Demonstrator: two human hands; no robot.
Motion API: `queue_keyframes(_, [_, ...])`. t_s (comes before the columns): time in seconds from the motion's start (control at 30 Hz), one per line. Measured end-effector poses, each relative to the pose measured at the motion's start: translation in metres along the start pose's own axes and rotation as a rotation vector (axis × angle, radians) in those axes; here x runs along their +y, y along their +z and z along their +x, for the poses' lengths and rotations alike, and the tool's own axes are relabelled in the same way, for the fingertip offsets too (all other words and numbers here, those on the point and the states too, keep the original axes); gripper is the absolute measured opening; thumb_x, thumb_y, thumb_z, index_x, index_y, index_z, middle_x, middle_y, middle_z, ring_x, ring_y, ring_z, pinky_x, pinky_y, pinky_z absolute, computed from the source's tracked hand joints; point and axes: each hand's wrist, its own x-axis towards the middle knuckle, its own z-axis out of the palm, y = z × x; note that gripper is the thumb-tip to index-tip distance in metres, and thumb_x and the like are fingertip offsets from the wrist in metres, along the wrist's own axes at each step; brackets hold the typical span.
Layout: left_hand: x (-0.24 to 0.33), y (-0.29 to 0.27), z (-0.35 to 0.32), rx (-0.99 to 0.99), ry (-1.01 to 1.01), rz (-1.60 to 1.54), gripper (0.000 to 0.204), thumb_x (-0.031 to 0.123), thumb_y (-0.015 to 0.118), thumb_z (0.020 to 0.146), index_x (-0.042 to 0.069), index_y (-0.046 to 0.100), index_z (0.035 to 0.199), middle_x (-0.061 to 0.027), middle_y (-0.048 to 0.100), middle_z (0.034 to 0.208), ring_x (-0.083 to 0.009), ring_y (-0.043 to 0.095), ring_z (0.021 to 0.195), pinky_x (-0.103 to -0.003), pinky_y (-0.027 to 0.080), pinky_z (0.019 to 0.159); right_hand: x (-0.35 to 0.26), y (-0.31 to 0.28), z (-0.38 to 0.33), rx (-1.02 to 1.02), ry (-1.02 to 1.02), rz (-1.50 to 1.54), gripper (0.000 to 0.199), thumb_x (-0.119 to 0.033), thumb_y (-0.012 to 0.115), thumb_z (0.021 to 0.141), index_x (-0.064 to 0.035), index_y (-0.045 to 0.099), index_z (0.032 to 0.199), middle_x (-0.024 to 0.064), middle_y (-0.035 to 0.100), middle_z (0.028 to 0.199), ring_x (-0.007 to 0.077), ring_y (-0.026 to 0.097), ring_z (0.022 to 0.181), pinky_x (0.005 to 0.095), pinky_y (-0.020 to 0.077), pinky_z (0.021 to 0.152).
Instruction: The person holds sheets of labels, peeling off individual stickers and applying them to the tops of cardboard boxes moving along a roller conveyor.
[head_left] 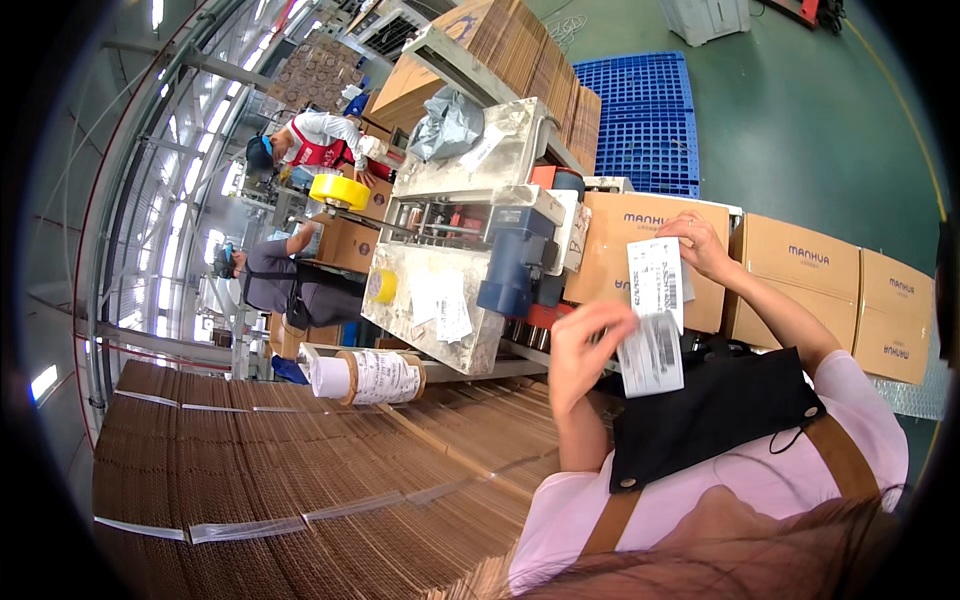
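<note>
My right hand point(698, 247) pinches the top corner of a white printed label point(656, 275) with barcodes. It hangs in front of a brown carton point(610, 215). Below it, overlapping its lower end, is a greyer printed label point(652, 358); I cannot tell whether the two are joined. At that label's upper left edge, my left hand point(588, 345) has its thumb and fingers closed, slightly blurred. A black apron point(715, 425) lies behind and below the labels.
Closed cartons point(800, 275) line up to the right. A taping machine point(460, 240) with a blue motor stands ahead left, a label roll point(385, 378) nearer. Flat cardboard stacks point(300, 450) fill the lower left. Two co-workers point(315, 140) work far left; a blue pallet point(640, 120) lies beyond.
</note>
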Motion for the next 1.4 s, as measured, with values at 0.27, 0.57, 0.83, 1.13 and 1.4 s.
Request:
queue_keyframes(0.27, [-0.048,0.015,0.059,-0.022,0.229,0.294,0.012,-0.003,0.068,0.071,0.000,0.069,0.083,-0.0137,0.066,0.095,-0.0229,0.065,0.083,-0.029,0.052,0.071,-0.059,-0.025,0.017,-0.129,-0.090,0.180,0.017,0.002,0.063,0.071,-0.0018,0.065,0.087,0.0096,0.066,0.086,0.0263,0.061,0.082,0.0354,0.0460,0.079])
queue_keyframes(0.57, [-0.062,-0.012,0.050,0.291,0.029,-0.205,0.014,-0.006,0.068,0.073,-0.005,0.069,0.087,-0.0116,0.067,0.090,-0.0137,0.061,0.082,-0.025,0.049,0.073,-0.031,0.001,-0.002,-0.230,0.207,0.284,0.015,0.000,0.053,0.078,0.0025,0.062,0.089,0.0151,0.063,0.082,0.0260,0.062,0.077,0.0318,0.0469,0.070])
queue_keyframes(0.83, [-0.112,-0.053,0.025,0.737,-0.130,-0.540,0.014,-0.002,0.070,0.075,-0.004,0.069,0.089,-0.0049,0.066,0.084,-0.0096,0.059,0.072,-0.021,0.047,0.067,-0.046,0.018,0.010,-0.034,0.110,0.275,0.018,-0.010,0.050,0.090,0.0036,0.060,0.086,0.0085,0.058,0.069,0.0161,0.056,0.064,0.0280,0.0440,0.060])
queue_keyframes(1.13, [-0.225,-0.195,-0.040,1.652,-0.144,-0.630,0.036,-0.002,0.062,0.079,-0.009,0.051,0.112,-0.0202,0.061,0.099,-0.0259,0.064,0.086,-0.033,0.056,0.071,-0.033,-0.001,0.017,0.032,0.188,0.242,0.022,-0.014,0.051,0.093,0.0039,0.059,0.083,0.0001,0.053,0.070,0.0061,0.046,0.066,0.0217,0.0389,0.060])
queue_keyframes(1.4, [-0.133,-0.125,-0.035,1.593,-0.381,0.803,0.058,0.014,0.068,0.079,-0.001,0.041,0.129,-0.0199,0.061,0.092,-0.0246,0.062,0.075,-0.033,0.050,0.065,-0.040,-0.017,0.006,0.056,0.136,0.217,0.012,-0.007,0.057,0.087,0.0040,0.062,0.086,0.0093,0.063,0.083,0.0181,0.057,0.080,0.0281,0.0444,0.071])
